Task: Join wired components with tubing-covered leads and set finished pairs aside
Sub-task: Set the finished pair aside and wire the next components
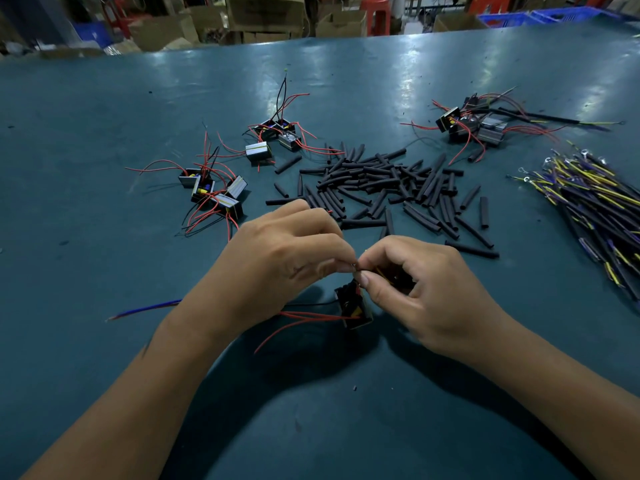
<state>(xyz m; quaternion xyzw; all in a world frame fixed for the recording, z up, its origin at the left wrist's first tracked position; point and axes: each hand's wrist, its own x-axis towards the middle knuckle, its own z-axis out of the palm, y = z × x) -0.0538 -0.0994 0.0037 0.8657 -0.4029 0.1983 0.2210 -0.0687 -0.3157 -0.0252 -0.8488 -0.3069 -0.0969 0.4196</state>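
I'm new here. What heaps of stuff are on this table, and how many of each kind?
Clusters of wired boxes: 3 (left, middle, right)
Pile of black tubing pieces: 1
Bundle of yellow-purple leads: 1
Total: 5 heaps, plus one box whose wire ends the left hand and right hand pinch.

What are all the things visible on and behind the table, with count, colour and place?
table: one, teal, under everything
tubing pieces: many, black, centre pile
loose components: two clusters, black with red wires, left and centre-left
finished pairs: one small group, far right
leads: one bundle, yellow and purple, right edge
held component: one, black, below the hands
boxes: several, brown, background
left hand: pinching a wire
right hand: pinching a wire
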